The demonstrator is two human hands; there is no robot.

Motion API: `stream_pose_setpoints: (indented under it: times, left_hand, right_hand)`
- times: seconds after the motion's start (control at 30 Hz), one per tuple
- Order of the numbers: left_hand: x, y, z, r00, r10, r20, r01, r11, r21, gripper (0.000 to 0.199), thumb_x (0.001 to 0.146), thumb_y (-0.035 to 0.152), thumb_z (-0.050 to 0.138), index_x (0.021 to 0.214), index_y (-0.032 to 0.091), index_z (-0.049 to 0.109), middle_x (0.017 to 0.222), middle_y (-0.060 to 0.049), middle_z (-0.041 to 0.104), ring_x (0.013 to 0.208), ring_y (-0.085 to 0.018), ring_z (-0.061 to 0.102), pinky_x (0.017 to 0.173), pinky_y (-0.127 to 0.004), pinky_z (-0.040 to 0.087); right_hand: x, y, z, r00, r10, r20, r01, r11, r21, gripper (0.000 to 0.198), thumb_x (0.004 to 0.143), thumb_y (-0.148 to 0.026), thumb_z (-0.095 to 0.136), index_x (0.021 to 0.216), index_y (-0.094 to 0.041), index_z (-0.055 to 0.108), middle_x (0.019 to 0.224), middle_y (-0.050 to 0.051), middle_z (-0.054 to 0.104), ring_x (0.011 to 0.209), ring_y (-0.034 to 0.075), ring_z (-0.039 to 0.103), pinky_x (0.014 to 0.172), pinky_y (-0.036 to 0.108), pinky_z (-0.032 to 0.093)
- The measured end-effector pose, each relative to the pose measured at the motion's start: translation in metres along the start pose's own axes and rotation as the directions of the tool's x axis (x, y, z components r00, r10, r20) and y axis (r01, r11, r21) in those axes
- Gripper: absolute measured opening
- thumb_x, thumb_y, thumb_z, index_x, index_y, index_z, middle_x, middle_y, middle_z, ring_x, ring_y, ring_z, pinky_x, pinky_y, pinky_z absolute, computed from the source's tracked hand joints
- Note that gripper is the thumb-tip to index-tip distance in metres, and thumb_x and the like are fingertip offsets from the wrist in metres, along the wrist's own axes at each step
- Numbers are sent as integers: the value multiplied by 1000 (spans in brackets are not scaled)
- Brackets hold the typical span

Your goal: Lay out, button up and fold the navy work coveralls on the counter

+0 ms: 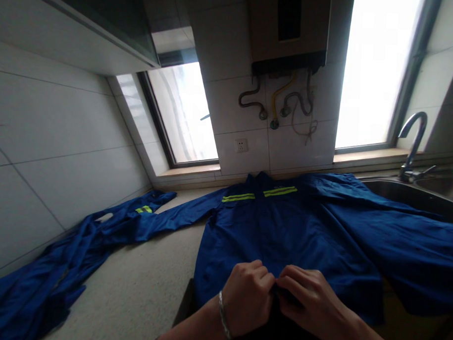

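Observation:
A blue work jacket (242, 235) with yellow-green reflective strips on the chest lies spread over the counter, its collar toward the wall. My left hand (246, 294), with a silver bracelet at the wrist, is closed at the lower middle of the jacket front. Beside it my right hand (307, 299) is closed too, fingers bent and thumb tucked under. The fingertips of both hands almost meet at the front opening, pinching the cloth there. What exactly lies between the fingers is hidden.
More blue clothing (86, 249) lies along the left wall on the speckled counter (144, 276). Blue cloth at the right reaches over the sink (392, 190) below a curved tap (413, 142). A water heater (288, 33) with pipes hangs above, between two windows.

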State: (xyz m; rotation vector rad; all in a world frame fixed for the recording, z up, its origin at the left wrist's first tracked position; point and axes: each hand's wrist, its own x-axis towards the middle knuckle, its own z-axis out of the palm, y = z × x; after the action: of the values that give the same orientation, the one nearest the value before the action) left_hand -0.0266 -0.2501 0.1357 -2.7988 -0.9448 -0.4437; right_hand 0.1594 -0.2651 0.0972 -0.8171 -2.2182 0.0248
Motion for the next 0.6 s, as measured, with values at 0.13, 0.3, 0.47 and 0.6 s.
stream_pose_setpoints:
  times: [0.13, 0.3, 0.47, 0.6]
  left_hand:
    - [0, 1, 6, 993, 15, 119, -15, 1000, 3, 2, 69, 16, 56, 68, 17, 54, 68, -3, 62, 65, -17, 56, 55, -26, 42]
    - [-1, -6, -11, 962, 19, 273, 11, 994, -109, 7, 74, 23, 57, 77, 18, 62, 76, -3, 67, 72, -17, 61, 61, -24, 44]
    - [-20, -87, -19, 871, -171, 460, 393, 804, -447, 42, 84, 52, 46, 73, 16, 64, 63, 0, 65, 57, -12, 60, 53, -18, 43]
    - [-46, -194, 17, 621, -669, 408, 782, 568, -258, 53, 77, 65, 44, 63, 14, 55, 55, -3, 60, 46, -15, 57, 41, -22, 42]
  right_hand:
    - [-5, 1, 7, 999, 8, 38, -8, 1000, -15, 14, 76, -7, 47, 76, -18, 55, 70, 0, 56, 59, 11, 52, 53, 22, 35]
    - [-11, -3, 8, 998, -12, 68, 14, 1000, -27, 11, 84, -15, 48, 83, -19, 58, 73, 1, 61, 64, 11, 56, 57, 21, 41]
    - [-47, 8, -10, 958, -169, 229, 168, 985, 26, 20, 84, -26, 55, 103, -23, 61, 85, 3, 68, 75, 14, 63, 68, 22, 51]
    - [-113, 63, -30, 898, 439, -34, -440, 894, -85, 23, 82, -40, 54, 73, -26, 69, 65, 2, 67, 53, 14, 62, 50, 19, 49]
